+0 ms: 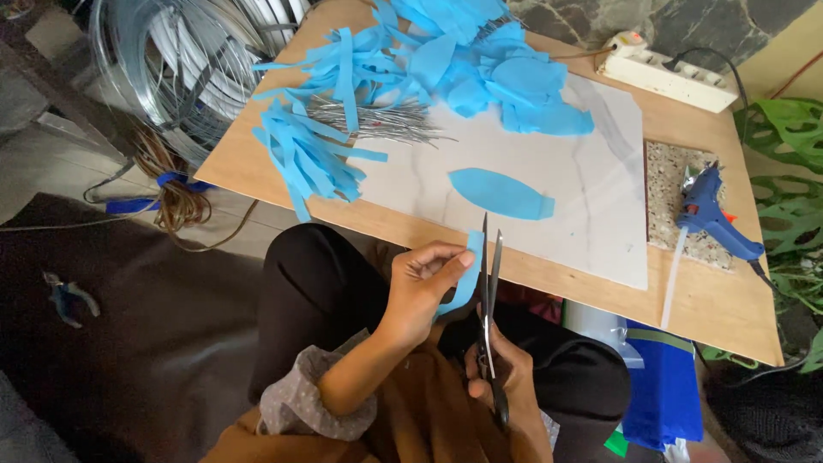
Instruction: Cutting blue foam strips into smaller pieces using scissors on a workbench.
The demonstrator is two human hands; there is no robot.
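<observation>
Blue paper strip (467, 279) pinched in left hand (420, 287) fingers, beside scissors (489, 300) gripped by right hand (506, 377).

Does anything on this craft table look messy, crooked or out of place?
Mostly just untidy. The blue paper strips hang over the wooden table's left edge. One leaf-shaped blue cutout lies alone on the white board. The blue glue gun lies on its side on a speckled stone tile. Nothing looks spilled or broken.

Grey dotted rolled sleeve, brown top, black trousers, bare forearms
</observation>
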